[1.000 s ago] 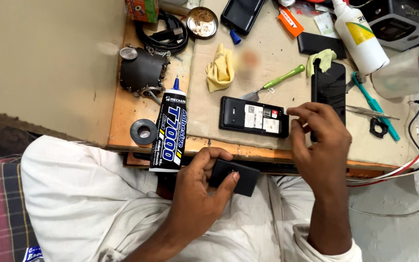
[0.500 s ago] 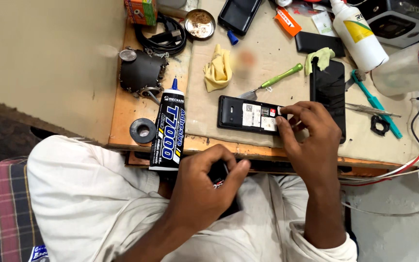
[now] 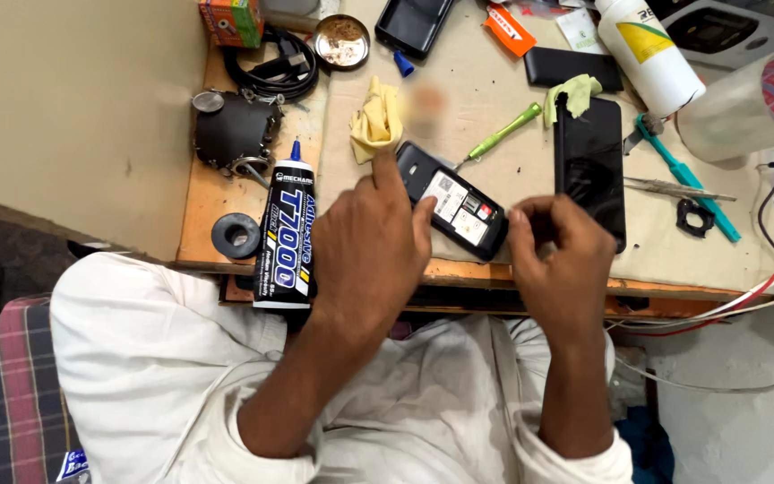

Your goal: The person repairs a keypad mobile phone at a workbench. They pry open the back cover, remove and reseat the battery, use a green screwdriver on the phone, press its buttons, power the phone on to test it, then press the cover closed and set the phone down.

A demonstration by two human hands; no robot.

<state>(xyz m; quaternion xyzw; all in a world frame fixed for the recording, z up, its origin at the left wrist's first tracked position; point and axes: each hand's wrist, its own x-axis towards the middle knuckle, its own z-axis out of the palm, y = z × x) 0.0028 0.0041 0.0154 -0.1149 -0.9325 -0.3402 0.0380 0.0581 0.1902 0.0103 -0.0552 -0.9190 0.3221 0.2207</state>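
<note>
**Both hands at an opened phone on the workbench**

Head view: the left hand (image 3: pixel 371 255) rests on the near end of a black phone with its back cover off (image 3: pixel 454 201), the forefinger stretched out along the phone's left side and the other fingers lying loosely over its corner; it presses rather than clasps. The phone lies tilted on the cloth-covered wooden table (image 3: pixel 530 134), close to the near edge and roughly at its middle. The right hand (image 3: pixel 559 262) hovers just beside the phone's right end with its fingertips pinched together; whether anything small sits between them cannot be told.

Just left of the left hand stands a black squeeze tube of adhesive with a blue nozzle (image 3: pixel 285 235), its base over the near edge. A black rubber ring (image 3: pixel 236 235) lies beside it near the left corner. Behind the left forefinger sits a crumpled yellow cloth (image 3: pixel 376 121). A green-handled screwdriver (image 3: pixel 503 133) lies beyond the phone, and a second black phone, face up (image 3: pixel 591 166), lies right behind the right hand. A roll of clear tape (image 3: pixel 745 103) stands toward the right edge.
</note>
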